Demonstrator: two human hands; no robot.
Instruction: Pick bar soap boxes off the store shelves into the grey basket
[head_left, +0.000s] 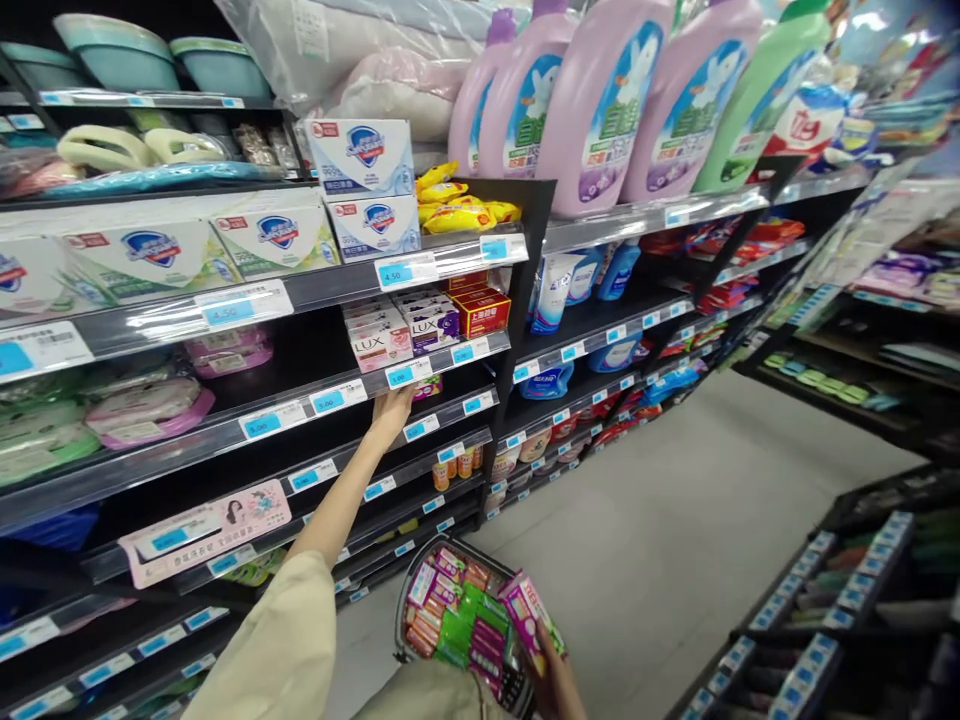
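Note:
My left hand (390, 412) is stretched up to the shelf rail (420, 372) just below the LUX soap boxes (382, 342). Its fingertips are tucked behind the price strip, so I cannot see whether they hold anything. A small pink item (427, 388) lies on the shelf just right of that hand. At the bottom of the view, my right hand (556, 682) grips a pink packet (527, 608) over a wire basket (409, 585). The basket holds several pink, green and red packets.
Black shelves run along the left with Safeguard soap boxes (364, 155), yellow packets (454, 210) and large lilac detergent bottles (600, 100) up top. The grey aisle floor (675, 520) stretches ahead to the right. Another low shelf unit (840, 590) stands at the right.

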